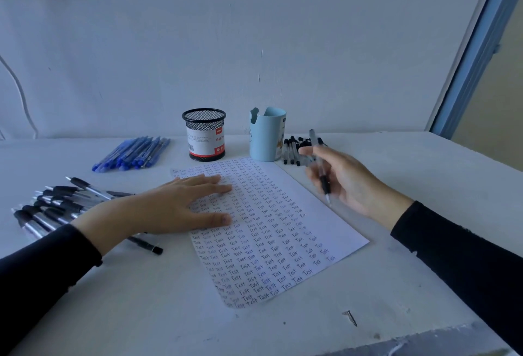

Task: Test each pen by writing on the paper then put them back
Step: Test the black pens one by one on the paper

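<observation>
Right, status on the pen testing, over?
Left hand flat on paper. Right hand grips black-grip pen beside paper's right edge. Nothing in the way.

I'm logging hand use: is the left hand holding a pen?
No, the left hand lies flat on the paper, while the right hand holds the pen.

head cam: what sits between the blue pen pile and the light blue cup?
A black mesh pen holder with a red-and-white label stands upright between the blue pens and the light blue cup, as the head view shows.
</observation>
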Motion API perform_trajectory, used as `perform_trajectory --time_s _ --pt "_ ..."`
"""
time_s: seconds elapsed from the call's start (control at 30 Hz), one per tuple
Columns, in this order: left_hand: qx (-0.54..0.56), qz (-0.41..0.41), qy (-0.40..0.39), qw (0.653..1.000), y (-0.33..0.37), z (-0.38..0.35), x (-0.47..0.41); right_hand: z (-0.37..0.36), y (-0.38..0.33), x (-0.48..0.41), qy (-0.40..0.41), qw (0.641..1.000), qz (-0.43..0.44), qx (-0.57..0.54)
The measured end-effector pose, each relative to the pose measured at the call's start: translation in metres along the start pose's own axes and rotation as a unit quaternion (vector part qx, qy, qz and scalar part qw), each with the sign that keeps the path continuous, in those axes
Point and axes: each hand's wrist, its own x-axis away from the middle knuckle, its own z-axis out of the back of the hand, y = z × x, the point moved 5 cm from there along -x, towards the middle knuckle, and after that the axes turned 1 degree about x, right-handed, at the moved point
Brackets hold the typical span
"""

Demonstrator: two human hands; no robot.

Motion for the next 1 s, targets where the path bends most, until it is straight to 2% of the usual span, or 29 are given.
perform_trajectory --time_s 0.07,0.17,0.3,0.33,0.4,0.47,0.57,0.6,0.8,0.9,1.0 --pt "0.000 0.001 0.002 1.000 0.000 0.000 0.000 0.003 -0.002 -0.002 -0.021 0.999 -0.003 -0.031" --pt "0.005 0.002 0.000 1.000 0.001 0.000 0.001 0.013 -0.007 -0.008 -0.010 0.999 0.014 -0.049" --pt "0.004 0.003 -0.004 1.000 0.001 0.000 0.001 0.032 -0.031 -0.021 0.049 0.989 0.106 -0.089" --pt "0.003 0.002 -0.003 1.000 0.001 0.000 0.001 0.037 -0.037 -0.024 0.065 0.986 0.134 -0.070" --pt "0.004 0.000 0.000 1.000 0.000 0.000 0.000 0.044 -0.043 -0.030 0.118 0.971 0.188 0.090" --pt "0.003 -0.003 0.004 1.000 0.000 0.000 0.000 0.045 -0.042 -0.038 0.158 0.926 0.222 0.262" --pt "0.003 -0.002 0.001 1.000 0.000 -0.001 0.000 0.041 -0.029 -0.053 0.158 0.861 0.244 0.416" --pt "0.003 -0.001 -0.001 1.000 0.000 -0.001 0.000 0.040 -0.024 -0.057 0.148 0.850 0.241 0.445" --pt "0.000 -0.006 0.000 1.000 0.001 -0.001 0.000 0.040 -0.003 -0.059 0.056 0.853 0.153 0.496" --pt "-0.006 -0.010 0.008 1.000 0.002 0.000 0.001 0.044 -0.004 -0.056 0.057 0.867 0.129 0.478" --pt "-0.015 -0.012 0.039 0.999 0.003 0.004 0.003 0.035 -0.009 -0.045 0.067 0.888 0.158 0.426"
